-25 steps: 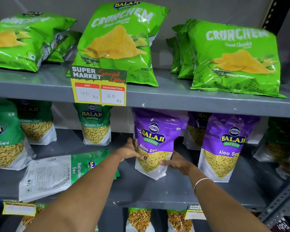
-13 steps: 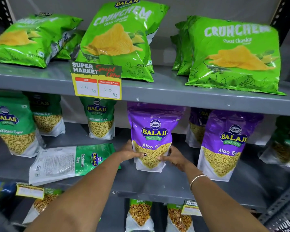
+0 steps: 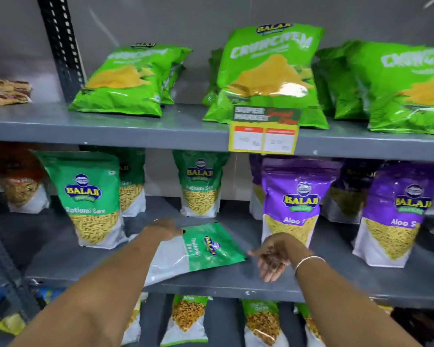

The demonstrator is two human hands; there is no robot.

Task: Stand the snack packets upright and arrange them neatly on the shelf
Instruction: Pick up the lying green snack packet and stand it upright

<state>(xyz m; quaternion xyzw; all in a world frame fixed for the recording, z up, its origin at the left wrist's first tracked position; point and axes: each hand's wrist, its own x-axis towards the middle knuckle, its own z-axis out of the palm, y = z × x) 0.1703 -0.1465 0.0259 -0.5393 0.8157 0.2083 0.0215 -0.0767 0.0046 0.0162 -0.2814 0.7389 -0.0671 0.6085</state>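
Observation:
A green Ratlami Sev packet [image 3: 206, 249] lies flat, back side up, on the middle shelf [image 3: 323, 284]. My left hand [image 3: 163, 227] hovers over its left end, fingers spread, holding nothing. My right hand [image 3: 273, 256] is just right of the flat packet, palm up and open, apart from it. Behind my right hand a purple Aloo Sev packet [image 3: 292, 196] stands upright. Another purple packet [image 3: 396, 211] stands to its right. Upright green Ratlami Sev packets stand at left [image 3: 90, 196] and behind [image 3: 201, 184].
The top shelf [image 3: 110, 126] carries green Crunchem chip bags [image 3: 268, 73], leaning back, and a yellow price tag [image 3: 263, 136] on its edge. An orange packet [image 3: 20, 181] stands far left. More packets [image 3: 188, 319] stand on the shelf below. A perforated upright post [image 3: 60, 46] rises at left.
Both hands have let go of the purple Aloo Sev packet, which stands upright. They have moved left to the flat green packet. My view has shifted left.

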